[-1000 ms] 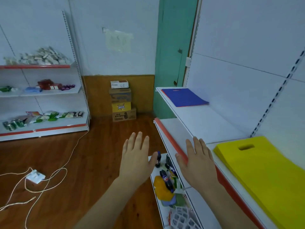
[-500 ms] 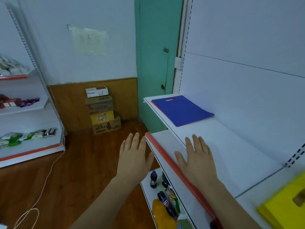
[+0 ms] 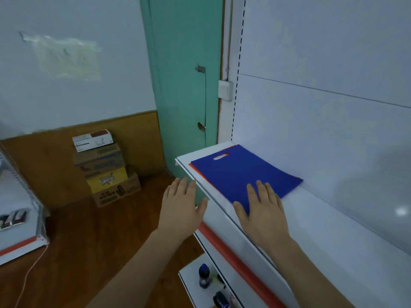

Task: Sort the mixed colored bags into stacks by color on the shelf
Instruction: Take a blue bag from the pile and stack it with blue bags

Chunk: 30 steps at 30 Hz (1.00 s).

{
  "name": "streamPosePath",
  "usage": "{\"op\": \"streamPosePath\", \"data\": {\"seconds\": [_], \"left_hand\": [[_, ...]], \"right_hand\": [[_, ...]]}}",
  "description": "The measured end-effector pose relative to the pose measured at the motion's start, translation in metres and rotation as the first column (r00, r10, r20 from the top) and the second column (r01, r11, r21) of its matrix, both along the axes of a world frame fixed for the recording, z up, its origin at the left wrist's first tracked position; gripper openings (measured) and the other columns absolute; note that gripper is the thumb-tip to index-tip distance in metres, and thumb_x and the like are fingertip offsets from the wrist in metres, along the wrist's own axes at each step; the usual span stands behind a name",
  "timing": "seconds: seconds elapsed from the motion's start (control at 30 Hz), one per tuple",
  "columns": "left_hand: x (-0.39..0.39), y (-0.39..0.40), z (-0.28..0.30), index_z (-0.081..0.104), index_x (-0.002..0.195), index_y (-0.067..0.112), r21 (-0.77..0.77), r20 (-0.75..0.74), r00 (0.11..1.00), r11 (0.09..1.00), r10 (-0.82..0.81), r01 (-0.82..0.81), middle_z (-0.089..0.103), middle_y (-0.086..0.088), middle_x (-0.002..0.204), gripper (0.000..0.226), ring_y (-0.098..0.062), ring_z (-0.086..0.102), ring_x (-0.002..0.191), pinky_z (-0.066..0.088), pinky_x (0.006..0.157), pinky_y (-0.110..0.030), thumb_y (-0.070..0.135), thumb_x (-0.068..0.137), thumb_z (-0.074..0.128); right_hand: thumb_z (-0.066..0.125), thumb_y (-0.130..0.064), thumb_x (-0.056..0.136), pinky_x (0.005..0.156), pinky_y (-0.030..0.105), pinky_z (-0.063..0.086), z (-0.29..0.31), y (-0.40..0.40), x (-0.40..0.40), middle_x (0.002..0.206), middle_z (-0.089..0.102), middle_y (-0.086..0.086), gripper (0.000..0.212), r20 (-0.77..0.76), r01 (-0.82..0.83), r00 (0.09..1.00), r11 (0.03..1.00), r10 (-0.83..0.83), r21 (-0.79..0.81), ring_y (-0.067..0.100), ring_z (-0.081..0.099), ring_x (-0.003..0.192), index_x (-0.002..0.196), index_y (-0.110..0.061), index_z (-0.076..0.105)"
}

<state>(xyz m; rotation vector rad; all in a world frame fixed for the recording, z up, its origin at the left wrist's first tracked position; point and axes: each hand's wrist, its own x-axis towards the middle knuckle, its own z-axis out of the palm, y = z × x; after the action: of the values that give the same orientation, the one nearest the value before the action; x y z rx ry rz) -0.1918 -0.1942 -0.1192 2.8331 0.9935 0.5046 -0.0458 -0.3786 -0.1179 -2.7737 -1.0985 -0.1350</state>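
1. Since the blue bag lies thin and flat, it is probably light, limp and prone to sliding on the orange bag beneath; its near edge or handle slot looks the best place to lift it.
2. It is deep blue, rectangular, with a cut-out handle, at the far end of the shelf.
3. Right hand hovers flat, fingers straight, over the bag's near corner; left hand hangs spread off the shelf's front edge, holding nothing.

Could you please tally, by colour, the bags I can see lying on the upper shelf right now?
Blue bag: 1, on top, with the right hand over its near corner.
Orange-red bag: at least 1, only an edge showing beneath the blue one.
Total: 2 visible on the shelf.
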Motion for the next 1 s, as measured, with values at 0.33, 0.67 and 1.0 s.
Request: {"op": "streamPosePath", "data": {"seconds": [0.33,0.67,1.0], "left_hand": [[0.099,0.121,-0.009,0.028,0.164,0.019,-0.023,-0.088,0.933,0.937,-0.349,0.349,0.027,-0.006,0.17,0.076,-0.028,0.016,0.159,0.018,0.13,-0.047,0.066,0.104,0.026],[0.158,0.139,-0.023,0.012,0.166,0.008,-0.108,-0.251,0.813,0.85,-0.526,0.516,0.006,-0.016,0.174,0.107,-0.035,0.002,0.16,0.009,0.13,-0.052,0.086,0.093,0.016],[0.16,0.115,-0.037,0.039,0.158,0.019,0.001,-0.207,0.771,0.788,-0.603,0.616,0.035,-0.006,0.167,0.066,-0.03,0.021,0.157,0.013,0.13,-0.05,0.059,0.107,0.022]], "right_hand": [[0.017,-0.073,0.101,0.13,0.05,0.018,-0.015,0.074,0.021,0.176,0.014,0.009,0.085,-0.01,0.358,0.934,0.934,-0.357,0.01,0.03,0.006,0.163,0.168,-0.021,0.022],[0.01,-0.079,0.099,0.13,0.052,0.013,-0.032,0.077,0.013,0.177,0.008,-0.001,0.086,-0.104,0.569,0.806,0.811,-0.583,-0.136,0.029,0.002,0.163,0.168,-0.028,0.016],[0.02,-0.081,0.097,0.128,0.052,0.017,-0.028,0.076,0.017,0.174,0.019,-0.005,0.082,-0.088,0.604,0.786,0.791,-0.611,-0.097,0.026,0.013,0.161,0.163,-0.034,0.031]]}}
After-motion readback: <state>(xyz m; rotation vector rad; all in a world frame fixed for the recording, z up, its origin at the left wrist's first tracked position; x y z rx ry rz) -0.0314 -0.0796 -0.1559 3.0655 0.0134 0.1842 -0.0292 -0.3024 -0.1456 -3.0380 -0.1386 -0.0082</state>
